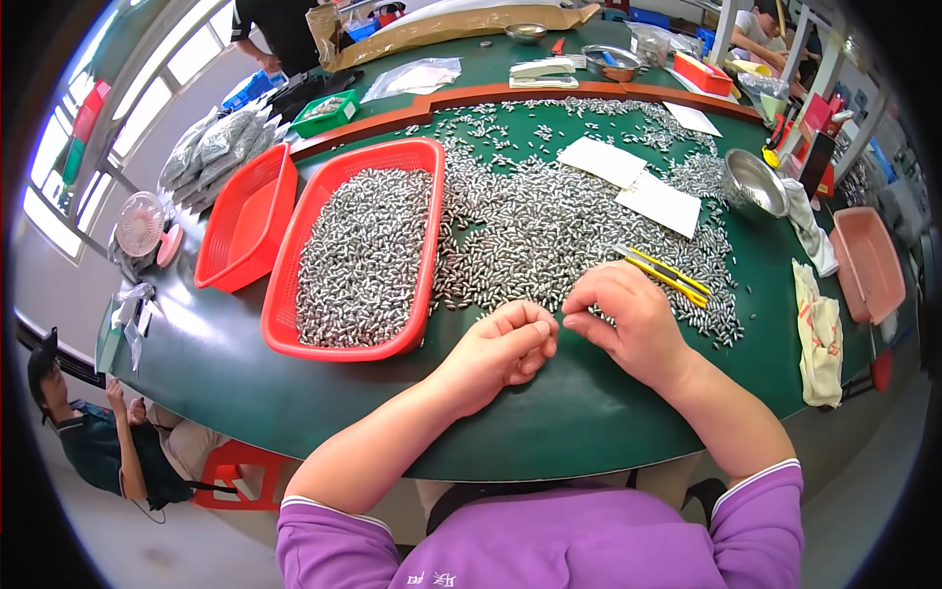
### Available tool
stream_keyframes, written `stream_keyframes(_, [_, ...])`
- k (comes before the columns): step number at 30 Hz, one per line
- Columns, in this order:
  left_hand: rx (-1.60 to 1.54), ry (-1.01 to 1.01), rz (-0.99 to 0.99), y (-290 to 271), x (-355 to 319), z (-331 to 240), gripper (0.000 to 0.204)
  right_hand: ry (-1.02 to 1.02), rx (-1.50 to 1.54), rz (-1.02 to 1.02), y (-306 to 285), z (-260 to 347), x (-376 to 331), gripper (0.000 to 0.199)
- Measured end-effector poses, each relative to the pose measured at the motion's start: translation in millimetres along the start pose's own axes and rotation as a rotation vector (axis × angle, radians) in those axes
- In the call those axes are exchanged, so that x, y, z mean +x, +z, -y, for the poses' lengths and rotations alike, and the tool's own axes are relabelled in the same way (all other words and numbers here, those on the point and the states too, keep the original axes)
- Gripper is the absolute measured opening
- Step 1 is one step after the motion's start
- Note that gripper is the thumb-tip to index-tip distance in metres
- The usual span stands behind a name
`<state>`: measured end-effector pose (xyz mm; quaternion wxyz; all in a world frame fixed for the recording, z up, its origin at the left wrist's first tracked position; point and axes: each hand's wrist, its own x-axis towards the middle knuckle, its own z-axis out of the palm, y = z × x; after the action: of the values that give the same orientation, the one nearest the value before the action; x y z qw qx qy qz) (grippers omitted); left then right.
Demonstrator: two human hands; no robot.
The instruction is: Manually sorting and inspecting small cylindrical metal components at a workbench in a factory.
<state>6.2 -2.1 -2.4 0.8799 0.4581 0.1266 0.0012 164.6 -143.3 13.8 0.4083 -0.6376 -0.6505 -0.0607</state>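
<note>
Both my hands are over the near part of the green table, close together. My left hand (pixel 505 348) is closed, thumb against curled fingers; whatever it may hold is hidden. Just to its right, my right hand (pixel 628 319) bends down with thumb and fingertips pinched, and I cannot make out anything between them. Beyond the hands spreads a wide heap of small silvery, bullet-shaped metal pieces (pixel 520 231). To the left stands a red plastic basket (pixel 437 216) filled with the same pieces. Yellow-handled tweezers or snips (pixel 669 280) lie on the heap beside my right hand.
White paper sheets (pixel 659 203) rest on the heap. A metal bowl (pixel 756 184), cloths (pixel 817 339) and a pink tray (pixel 867 265) are at the right. Left are another red basket (pixel 247 218), grey bags (pixel 218 147) and a small fan (pixel 140 224). Other people sit or stand around.
</note>
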Motion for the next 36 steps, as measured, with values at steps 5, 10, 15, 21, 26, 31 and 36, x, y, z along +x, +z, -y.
stream_keyframes(5, [0.037, -0.048, 0.062, 5.2, -1.8, -0.7, 0.018, -0.051, 0.131, -0.009, 0.2, 2.6, -0.6, 0.015])
stream_keyframes(10, [0.055, -0.009, 0.029, 1.7, -1.1, -0.3, 0.013, 0.029, 0.256, 0.028, 0.8, 1.1, -3.1, 0.013])
stream_keyframes(15, [0.057, 0.004, 0.005, 3.5, -0.7, -2.1, 0.012, 0.106, 0.356, 0.055, -1.2, 1.2, -5.0, 0.015])
stream_keyframes(21, [0.008, -0.026, 0.031, 2.7, -1.4, -1.3, 0.013, 0.107, 0.394, 0.051, -0.8, 1.3, -4.9, 0.015])
stream_keyframes(26, [-0.089, -0.012, 0.089, 2.6, -1.8, -2.5, 0.016, 0.135, 0.379, 0.053, -1.1, -0.9, -6.4, 0.018])
stream_keyframes(31, [0.052, -0.022, 0.022, 1.9, -0.8, 0.0, 0.014, 0.007, 0.265, 0.062, -3.3, 0.9, -4.8, 0.021])
stream_keyframes(36, [0.054, 0.013, -0.004, 4.0, -0.1, -0.9, 0.012, 0.040, 0.178, -0.043, -4.9, -1.2, -4.3, 0.023])
